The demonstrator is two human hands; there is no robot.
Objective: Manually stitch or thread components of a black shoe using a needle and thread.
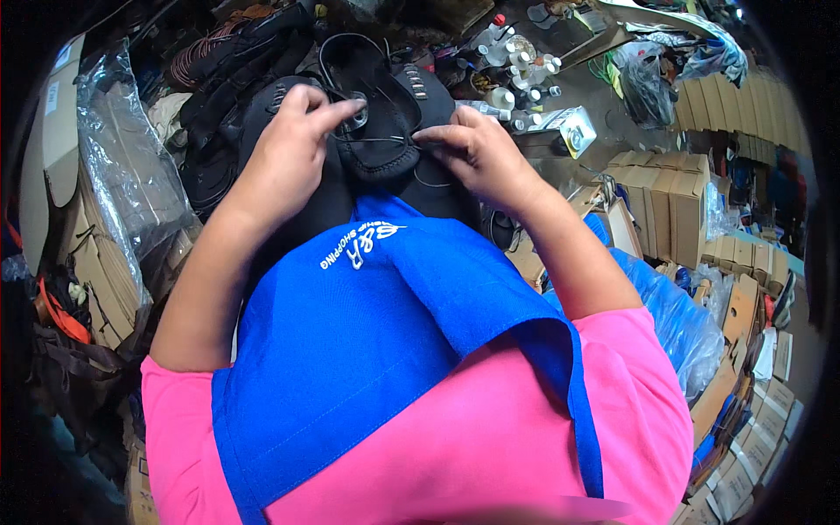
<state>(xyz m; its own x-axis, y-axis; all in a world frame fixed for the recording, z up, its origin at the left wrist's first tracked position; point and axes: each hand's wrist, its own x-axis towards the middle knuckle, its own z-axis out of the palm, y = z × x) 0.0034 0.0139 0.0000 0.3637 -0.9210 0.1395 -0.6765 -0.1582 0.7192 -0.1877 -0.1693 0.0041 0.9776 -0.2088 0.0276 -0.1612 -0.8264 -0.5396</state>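
Observation:
A black shoe (378, 164) with coarse stitching along its rim rests between my knees, its toe end toward me. A dark thread (378, 140) crosses over it from one hand to the other. At the shoe's left side, my left hand (304, 133) is closed in a pinch at one end of the thread, its index finger reaching over the shoe. My right hand (477, 156) pinches the thread by the shoe's right edge; whether a needle is in these fingers I cannot tell. A loose loop of thread hangs below the right fingers.
A blue cloth (350, 306) covers my lap. Several bottles (516, 74) and a metal can (569, 129) stand at the far right. Cardboard boxes (661, 201) are stacked on the right. Plastic-wrapped cardboard (131, 166) leans at left, beside dark bags or footwear (210, 122).

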